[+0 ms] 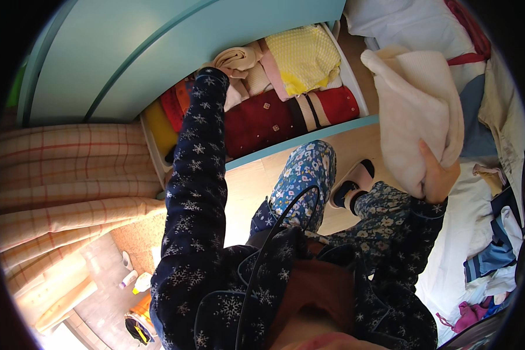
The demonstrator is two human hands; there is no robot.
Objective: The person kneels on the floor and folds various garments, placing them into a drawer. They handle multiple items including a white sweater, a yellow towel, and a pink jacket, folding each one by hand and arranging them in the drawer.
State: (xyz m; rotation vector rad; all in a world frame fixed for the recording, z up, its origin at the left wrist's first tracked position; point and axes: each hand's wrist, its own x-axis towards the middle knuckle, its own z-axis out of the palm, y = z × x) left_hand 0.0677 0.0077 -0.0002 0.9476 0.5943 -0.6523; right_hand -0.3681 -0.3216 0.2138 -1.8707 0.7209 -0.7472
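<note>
My right hand (438, 177) grips the lower end of a folded cream knitted garment (413, 103), raised beside the bed. On the other side, my left arm reaches in its navy snowflake sleeve (197, 131) into the pulled-out drawer (288, 142). The cuff hides nearly all of my left hand, close to a rolled cream garment (236, 57); whether it holds anything cannot be seen. Inside the drawer lie a yellow-and-white checked garment (304, 57), a dark red knit (258, 124) with ornaments, a red end piece (339, 105) and mustard cloth (161, 116).
A teal cabinet front (157, 52) rises behind the drawer. Plaid curtains (74, 175) hang at left. Clothes and white bedding (446, 245) spread along the right. Bottles (141, 283) stand on the floor at lower left. A black cable (262, 258) crosses my chest.
</note>
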